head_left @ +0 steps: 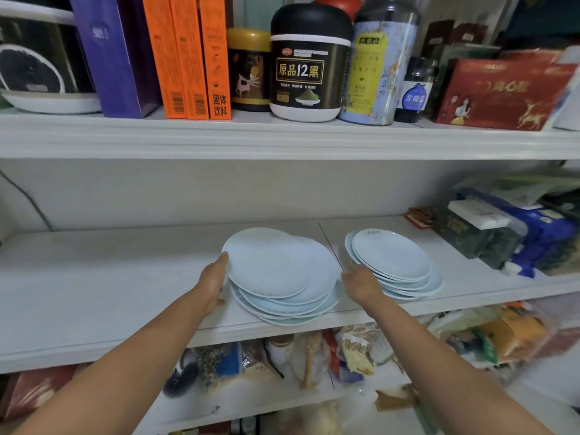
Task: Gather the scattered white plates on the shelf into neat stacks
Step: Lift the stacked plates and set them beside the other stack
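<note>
Two piles of pale white plates stand on the middle shelf (110,277). The left pile (276,271) is uneven, its plates shifted against each other and reaching the shelf's front edge. My left hand (213,282) lies against that pile's left rim, fingers stretched along the plate edges. The right pile (395,262) is smaller and a little fanned out. My right hand (359,282) sits in the gap between the two piles, fingertips at the left pile's right rim; its fingers are partly hidden.
Boxes, jars and tins line the upper shelf (282,139). Packets and a dark box (477,233) crowd the right end of the middle shelf. Bags and bottles fill the lower shelf (314,365). A grey cable (28,199) runs down at the far left.
</note>
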